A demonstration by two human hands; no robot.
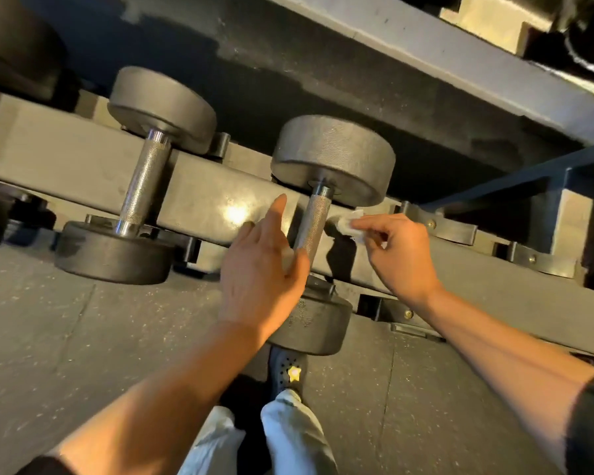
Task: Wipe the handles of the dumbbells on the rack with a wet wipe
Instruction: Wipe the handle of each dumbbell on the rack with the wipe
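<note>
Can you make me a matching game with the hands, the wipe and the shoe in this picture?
Things:
1. left hand
2. right hand
3. wet wipe
4. shoe

Descriptions:
A. white and crumpled, just right of the knurled handle
B. dark, with a yellow star on it
C. fingers straight, beside the handle
D. pinching something white

Pairs: 1-C, 2-D, 3-A, 4-B
</note>
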